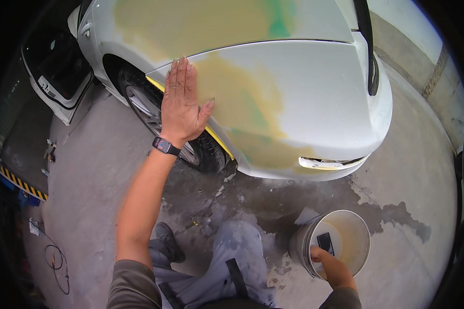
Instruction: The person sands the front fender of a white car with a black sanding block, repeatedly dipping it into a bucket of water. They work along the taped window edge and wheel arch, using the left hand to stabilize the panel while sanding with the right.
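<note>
My left hand [181,105], with a black smartwatch [166,146] at its wrist, lies flat on the white car's rear body panel [304,92]. Its fingers are straight, the thumb stands apart, and nothing is in it. Yellowish-tan and green patches [247,98] spread over the panel to the right of the hand. Yellow tape [219,141] edges the wheel arch below. My right hand [319,254] is inside a metal bucket [366,226] of cloudy liquid. Its fingers are curled and partly hidden, beside a black rectangular pad [326,243]; whether they grip the pad is unclear.
The car's wheel [206,152] sits under the arch at my left forearm. A lamp-shaped opening [330,164] cuts the bumper's lower corner. Wet patches [294,198] darken the concrete floor. A detached car door [59,77] stands far left, and a thin cable [56,260] lies at lower left.
</note>
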The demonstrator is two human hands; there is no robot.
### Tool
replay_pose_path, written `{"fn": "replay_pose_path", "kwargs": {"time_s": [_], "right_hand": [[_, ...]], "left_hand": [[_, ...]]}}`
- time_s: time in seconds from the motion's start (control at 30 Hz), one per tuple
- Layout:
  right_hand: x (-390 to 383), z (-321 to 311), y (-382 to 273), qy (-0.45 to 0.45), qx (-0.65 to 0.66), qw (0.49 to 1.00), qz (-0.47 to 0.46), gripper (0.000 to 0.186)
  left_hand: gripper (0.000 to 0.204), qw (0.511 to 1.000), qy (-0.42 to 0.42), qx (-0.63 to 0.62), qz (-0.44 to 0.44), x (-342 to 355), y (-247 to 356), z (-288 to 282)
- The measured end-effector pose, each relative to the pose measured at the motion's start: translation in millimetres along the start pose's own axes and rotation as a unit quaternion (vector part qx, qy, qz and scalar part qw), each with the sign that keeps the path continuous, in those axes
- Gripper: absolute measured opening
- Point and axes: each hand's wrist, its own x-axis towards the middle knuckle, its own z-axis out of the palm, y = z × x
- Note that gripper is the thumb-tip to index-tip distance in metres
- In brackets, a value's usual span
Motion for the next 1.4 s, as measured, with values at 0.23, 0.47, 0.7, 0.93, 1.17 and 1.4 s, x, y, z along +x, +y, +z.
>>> {"fn": "replay_pose_path", "kwargs": {"time_s": [0.23, 0.47, 0.7, 0.93, 1.17, 1.4], "right_hand": [[15, -25, 1, 0.168, -0.682, 0.689, -0.178, 0.03], [11, -30, 3, 0.19, -0.459, 0.857, -0.141, 0.031], [25, -31, 23, 0.108, -0.427, 0.898, -0.016, 0.045], [58, -44, 54, 0.109, -0.595, 0.785, -0.13, 0.049], [37, -40, 63, 0.086, -0.721, 0.688, -0.001, 0.049], [-23, -24, 15, 0.17, -0.646, 0.74, -0.082, 0.038]], "left_hand": [[0.094, 0.999, 0.003, -0.013, -0.029, -17, 70, -10], [0.094, 0.982, 0.159, -0.027, -0.099, 57, 75, 27], [0.094, 0.979, 0.107, -0.082, -0.153, -17, 138, 59], [0.097, 0.978, -0.01, -0.134, -0.159, -85, 190, 64], [0.098, 0.99, 0.096, -0.037, -0.094, -2, 85, 36], [0.093, 0.981, 0.144, -0.061, -0.111, -1, 112, 51]]}}
